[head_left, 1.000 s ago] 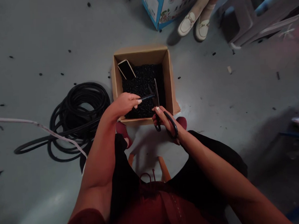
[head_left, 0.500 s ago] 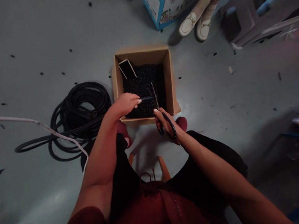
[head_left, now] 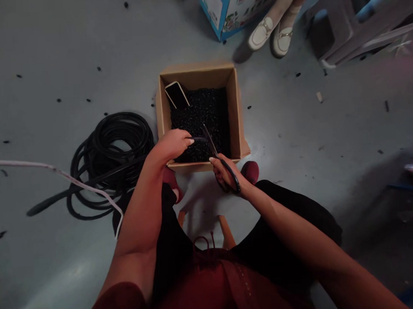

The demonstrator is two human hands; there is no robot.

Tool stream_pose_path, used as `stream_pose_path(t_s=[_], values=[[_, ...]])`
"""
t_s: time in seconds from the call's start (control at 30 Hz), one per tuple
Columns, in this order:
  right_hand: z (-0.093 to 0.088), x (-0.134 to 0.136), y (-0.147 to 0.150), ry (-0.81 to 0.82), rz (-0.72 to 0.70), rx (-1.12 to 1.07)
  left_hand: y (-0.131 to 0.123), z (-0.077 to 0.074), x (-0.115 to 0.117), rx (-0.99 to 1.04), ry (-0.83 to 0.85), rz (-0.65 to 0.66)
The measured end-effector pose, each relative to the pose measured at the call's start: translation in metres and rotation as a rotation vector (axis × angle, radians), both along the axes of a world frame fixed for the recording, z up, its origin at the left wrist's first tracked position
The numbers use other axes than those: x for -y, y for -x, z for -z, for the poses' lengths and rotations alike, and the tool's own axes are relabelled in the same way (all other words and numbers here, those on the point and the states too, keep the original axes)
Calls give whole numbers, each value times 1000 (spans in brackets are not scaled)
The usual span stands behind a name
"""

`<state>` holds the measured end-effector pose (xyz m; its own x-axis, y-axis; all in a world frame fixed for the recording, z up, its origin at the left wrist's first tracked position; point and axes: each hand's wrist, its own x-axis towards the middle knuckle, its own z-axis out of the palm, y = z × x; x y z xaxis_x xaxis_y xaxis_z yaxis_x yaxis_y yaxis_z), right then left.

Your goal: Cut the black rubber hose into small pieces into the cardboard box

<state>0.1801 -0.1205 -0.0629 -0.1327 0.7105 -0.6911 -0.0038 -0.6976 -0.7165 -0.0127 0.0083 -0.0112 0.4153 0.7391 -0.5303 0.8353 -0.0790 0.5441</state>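
Observation:
My left hand [head_left: 171, 145] grips a thin black ribbed tube [head_left: 198, 139], whose end sticks out past my fingers above a cardboard box [head_left: 196, 76]. My right hand [head_left: 226, 175] holds black-handled scissors [head_left: 211, 142] by the loops, with the blades at the tube's end. The box is filled with small black cut pieces [head_left: 200, 113]. A smartphone [head_left: 176, 94] lies on them in the far left corner. My hands hide the box's near part.
A coil of black tubing [head_left: 111, 151] and a white cable [head_left: 64, 175] lie left of the box. Black bits are scattered on the grey floor. Ahead are a blue-and-white carton [head_left: 229, 8], a co-worker's white shoes [head_left: 271, 36] and a grey stool [head_left: 345, 20].
The scissors have swung left and down onto the tube's end, and their blades have come closer together. The visible tube end is shorter. The loose tail of the coil has shifted.

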Motion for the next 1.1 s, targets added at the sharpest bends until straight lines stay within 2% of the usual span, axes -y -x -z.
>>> stream_pose_path(t_s=[0.2,0.4,0.53,0.63,0.8,1.1], values=[[5,1,1,49,21,-13,2,3,2,-52,-42,-32],[-1,-5,1,140,122,-103,4,-12,0,95,-119,-152],[-11,-5,-1,5,84,-91,6,-17,-1,259,-28,-260],[-14,-4,-3,-82,119,-99,4,-18,-1,360,59,-342],[-14,-5,-5,-217,110,-11,-4,-22,0,410,131,-426],[-24,-5,-2,-209,17,48,-9,-24,0,440,170,-426]])
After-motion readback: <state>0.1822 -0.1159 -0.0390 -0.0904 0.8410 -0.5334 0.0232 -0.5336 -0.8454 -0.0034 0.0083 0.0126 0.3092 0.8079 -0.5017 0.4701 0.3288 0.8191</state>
